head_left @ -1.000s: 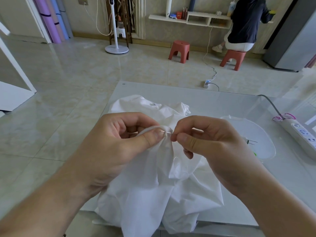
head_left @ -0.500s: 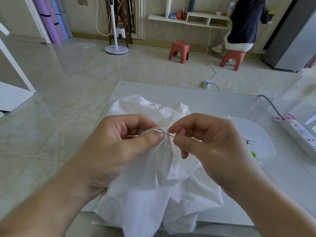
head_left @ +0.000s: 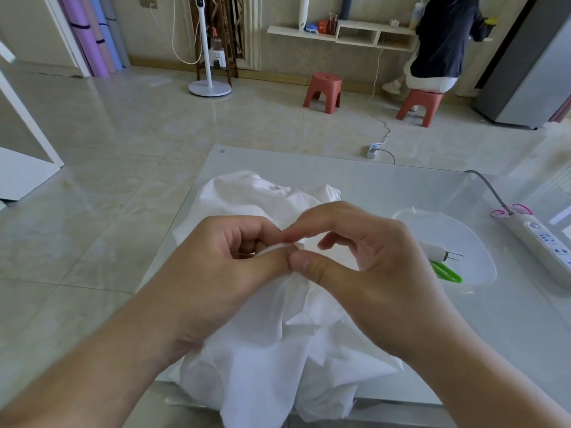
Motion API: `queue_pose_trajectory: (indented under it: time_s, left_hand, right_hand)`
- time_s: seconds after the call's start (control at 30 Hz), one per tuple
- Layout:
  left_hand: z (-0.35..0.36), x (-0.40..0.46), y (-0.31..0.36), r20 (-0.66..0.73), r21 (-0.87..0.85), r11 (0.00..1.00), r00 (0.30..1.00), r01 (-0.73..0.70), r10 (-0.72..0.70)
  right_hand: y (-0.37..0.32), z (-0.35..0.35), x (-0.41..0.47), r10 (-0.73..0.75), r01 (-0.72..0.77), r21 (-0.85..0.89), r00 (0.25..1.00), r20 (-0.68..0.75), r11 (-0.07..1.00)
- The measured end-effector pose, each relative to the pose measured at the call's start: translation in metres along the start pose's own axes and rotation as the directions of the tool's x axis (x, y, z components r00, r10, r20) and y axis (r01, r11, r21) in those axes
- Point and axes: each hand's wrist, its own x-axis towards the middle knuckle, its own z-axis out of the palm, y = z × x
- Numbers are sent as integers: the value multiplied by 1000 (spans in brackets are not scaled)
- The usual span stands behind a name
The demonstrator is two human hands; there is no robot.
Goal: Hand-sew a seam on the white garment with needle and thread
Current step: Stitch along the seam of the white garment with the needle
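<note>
Two hands meet over the limp, light white garment (head_left: 272,350) on the counter (head_left: 386,193): your left hand (head_left: 216,273) pinches its fold; your right hand (head_left: 364,273) pinches beside it, needle hidden.

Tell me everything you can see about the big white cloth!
The crumpled white cloth garment looks thin and soft, full of folds. It lies heaped on the pale glossy table, its near part hanging over the front edge. The left hand pinches a raised fold of it, and the right hand pinches right beside, thumbs touching. No needle shows.
</note>
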Motion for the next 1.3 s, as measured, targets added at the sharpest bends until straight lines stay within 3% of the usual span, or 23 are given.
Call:
queue_pose_trajectory:
  time_s: [0.13, 0.23, 0.33, 0.47, 0.6, 0.7, 0.77, 0.83, 0.93, 1.1, 1.3]
  left_hand:
    - [0, 1, -2, 40, 18, 1000, 999, 8, -8]
    - [-1, 2, -2, 50, 35, 999, 998, 26, -28]
    - [-2, 2, -4, 14, 90, 995, 999, 32, -34]
    - [-4, 3, -4, -20, 126, 991, 999, 41, -39]
    - [-6, 4, -4, -34, 153, 988, 999, 10, -5]
    - [-6, 4, -7, -53, 165, 986, 999, -1, 10]
    - [-5, 4, -6, -62, 159, 987, 998, -7, 17]
    - [-5, 4, -5, -54, 162, 987, 998, -20, 29]
    - [-3, 2, -2, 10, 197, 979, 998, -56, 55]
    - [0, 3, -1, 79, 220, 975, 997, -11, -7]
    - [-4, 2, -2, 22, 232, 973, 1000, 11, -17]
  right_hand:
    - [6, 11, 0, -15, 19, 43, 995, -102, 999]
    - [4, 11, 0, 6, 43, 303, 987, -159, 952]
    - [0, 5, 2, 71, 29, 554, 985, -159, 832]
    - [-4, -7, 5, 135, -20, 650, 983, -127, 760]
    - [-3, -16, 4, 174, -80, 470, 972, -160, 879]
    - [-1, -18, 4, 173, -166, 76, 979, -109, 983]
    - [-1, -19, 3, 219, -218, -281, 975, -28, 935]
    - [-2, -18, 2, 277, -234, -456, 960, 29, 859]
    - [1, -14, 2, 254, -229, -380, 967, 16, 896]
    - [6, -16, 7, 178, -213, -213, 969, -171, 954]
    - [31, -32, 15, 347, -466, -322, 865, -361, 824]
